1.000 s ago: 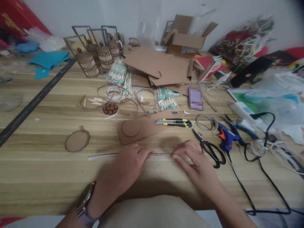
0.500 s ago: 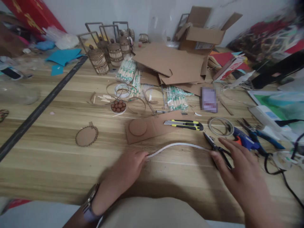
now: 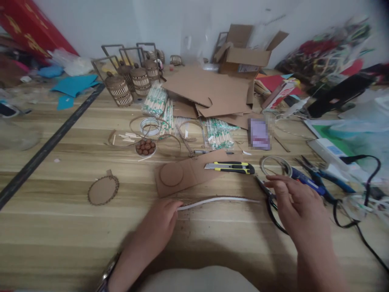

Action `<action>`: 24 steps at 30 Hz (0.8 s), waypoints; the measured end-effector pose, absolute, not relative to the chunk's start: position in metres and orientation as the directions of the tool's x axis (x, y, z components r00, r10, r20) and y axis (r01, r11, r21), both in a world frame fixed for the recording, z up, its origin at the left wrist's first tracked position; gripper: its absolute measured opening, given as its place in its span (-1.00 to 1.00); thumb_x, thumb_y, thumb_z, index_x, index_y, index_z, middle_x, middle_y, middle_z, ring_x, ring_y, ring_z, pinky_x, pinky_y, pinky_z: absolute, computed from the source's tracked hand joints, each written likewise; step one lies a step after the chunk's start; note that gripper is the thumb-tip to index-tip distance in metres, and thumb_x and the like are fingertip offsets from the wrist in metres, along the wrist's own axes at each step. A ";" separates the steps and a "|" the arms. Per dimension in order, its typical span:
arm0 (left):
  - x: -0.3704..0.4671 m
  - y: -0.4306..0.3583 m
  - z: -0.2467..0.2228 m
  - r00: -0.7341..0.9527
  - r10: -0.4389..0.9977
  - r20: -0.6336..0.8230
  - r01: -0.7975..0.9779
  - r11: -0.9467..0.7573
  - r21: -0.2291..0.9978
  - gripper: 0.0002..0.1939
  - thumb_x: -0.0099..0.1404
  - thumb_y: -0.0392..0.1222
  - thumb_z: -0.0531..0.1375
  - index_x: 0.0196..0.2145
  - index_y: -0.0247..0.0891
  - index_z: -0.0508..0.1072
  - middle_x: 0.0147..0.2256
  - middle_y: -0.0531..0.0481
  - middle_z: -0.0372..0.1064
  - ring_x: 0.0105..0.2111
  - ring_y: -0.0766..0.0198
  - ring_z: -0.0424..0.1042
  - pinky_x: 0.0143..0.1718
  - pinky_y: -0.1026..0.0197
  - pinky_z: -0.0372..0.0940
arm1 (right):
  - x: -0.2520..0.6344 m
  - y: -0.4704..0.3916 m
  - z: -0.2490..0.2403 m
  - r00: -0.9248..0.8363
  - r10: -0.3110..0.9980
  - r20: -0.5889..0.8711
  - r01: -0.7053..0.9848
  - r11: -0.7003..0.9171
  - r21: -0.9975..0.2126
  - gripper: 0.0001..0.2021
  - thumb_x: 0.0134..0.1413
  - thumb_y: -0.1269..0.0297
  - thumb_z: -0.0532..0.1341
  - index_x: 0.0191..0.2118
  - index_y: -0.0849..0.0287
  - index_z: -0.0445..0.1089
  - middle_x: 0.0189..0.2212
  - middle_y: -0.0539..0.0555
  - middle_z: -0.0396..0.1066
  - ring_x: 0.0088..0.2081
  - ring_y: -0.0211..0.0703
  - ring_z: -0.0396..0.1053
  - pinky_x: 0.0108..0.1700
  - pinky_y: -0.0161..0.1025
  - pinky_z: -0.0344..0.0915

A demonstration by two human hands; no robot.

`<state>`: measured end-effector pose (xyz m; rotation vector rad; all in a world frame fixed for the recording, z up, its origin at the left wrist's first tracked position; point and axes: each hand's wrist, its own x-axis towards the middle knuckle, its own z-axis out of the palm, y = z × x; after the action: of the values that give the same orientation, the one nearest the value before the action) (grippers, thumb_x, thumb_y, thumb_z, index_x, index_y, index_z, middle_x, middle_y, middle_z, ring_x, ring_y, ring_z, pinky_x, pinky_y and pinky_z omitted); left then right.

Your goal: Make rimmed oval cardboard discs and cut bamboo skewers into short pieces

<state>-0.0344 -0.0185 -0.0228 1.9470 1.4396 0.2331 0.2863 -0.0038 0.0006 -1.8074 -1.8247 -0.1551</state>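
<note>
My left hand (image 3: 161,221) is closed, with thumb and fingertips pinching the left end of a thin, narrow white strip (image 3: 212,199). The strip runs to the right just over the wooden table, and its far end is free. My right hand (image 3: 300,207) hovers at the black-handled scissors (image 3: 270,198), fingers reaching left and partly apart; it covers part of the handles, and no grip on them shows. Beyond the strip, a yellow-and-black utility knife (image 3: 232,167) rests by a cardboard piece (image 3: 197,172) with a cardboard disc (image 3: 172,174) on it.
A cardboard oval with a braided-looking edge (image 3: 103,190) lies at left. Behind are a dish of brown beads (image 3: 146,147), tape rolls (image 3: 150,126), lidded stick baskets (image 3: 118,89) and cardboard sheets (image 3: 219,89). Pliers (image 3: 319,174), a blue glue gun (image 3: 308,180) and cables (image 3: 364,231) lie right.
My right hand has come off the strip's right end and drawn its fingers in over the scissors. The strip hangs flatter, still in my left hand. The view has tilted slightly.
</note>
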 end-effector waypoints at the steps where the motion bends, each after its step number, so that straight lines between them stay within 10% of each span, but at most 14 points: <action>1: -0.033 -0.019 -0.023 0.377 0.892 -0.250 0.768 -0.150 0.623 -0.59 0.39 -0.42 -0.05 0.02 -0.35 0.51 0.01 -0.23 0.53 0.04 0.04 0.49 0.11 -0.05 0.35 | 0.285 -0.005 0.002 0.033 0.883 0.468 0.949 0.120 -0.293 -0.60 0.40 0.05 -0.04 -0.33 0.06 0.44 -0.23 0.17 0.59 -0.15 0.16 0.50 -0.09 0.12 0.26; 9: -0.013 -0.025 -0.021 0.415 0.887 -0.201 0.675 -0.152 0.722 -0.52 0.39 -0.36 -0.06 0.21 -0.33 0.32 0.09 -0.26 0.46 0.08 0.00 0.46 0.10 -0.14 0.36 | 0.187 -0.024 0.000 -0.537 0.802 0.260 0.712 0.597 -0.371 -0.83 0.28 0.35 0.19 -0.04 0.11 0.43 -0.19 0.11 0.57 -0.17 0.00 0.50 -0.06 -0.05 0.36; 15: -0.010 -0.029 -0.013 0.391 0.907 -0.156 0.599 -0.122 0.791 -0.47 0.38 -0.33 -0.08 0.27 -0.36 0.20 0.08 -0.31 0.44 0.04 0.03 0.46 0.06 -0.10 0.37 | 0.167 -0.020 -0.013 -0.514 0.844 0.155 0.727 0.525 -0.443 -0.93 0.26 0.37 0.22 -0.29 0.14 0.42 -0.34 0.10 0.52 -0.27 0.00 0.45 -0.27 -0.14 0.30; 20: -0.013 -0.030 -0.005 0.336 0.931 -0.144 0.450 -0.025 0.893 -0.44 0.38 -0.29 -0.06 0.32 -0.32 0.11 -0.20 -0.11 0.53 -0.19 0.18 0.50 -0.07 0.08 0.39 | 0.171 -0.023 0.004 -0.394 0.919 0.008 0.622 0.273 -0.733 -0.87 0.28 0.40 0.12 -0.28 0.13 0.38 -0.38 0.04 0.54 -0.36 -0.13 0.48 -0.32 -0.25 0.33; 24: -0.013 -0.030 -0.002 0.229 0.936 -0.265 0.314 0.187 0.931 -0.60 0.35 -0.20 0.02 0.09 -0.26 0.39 -0.25 -0.05 0.54 -0.31 0.23 0.49 -0.27 0.22 0.39 | 0.170 -0.025 0.014 -0.247 0.964 -0.095 0.530 0.052 -0.846 -0.88 0.24 0.30 0.14 -0.31 0.11 0.39 -0.46 0.01 0.53 -0.47 -0.21 0.45 -0.52 -0.36 0.26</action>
<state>-0.0130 -0.0304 -0.0024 1.3522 1.3073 0.6853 0.1697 -0.0254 0.0136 -1.4951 -1.8239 1.1057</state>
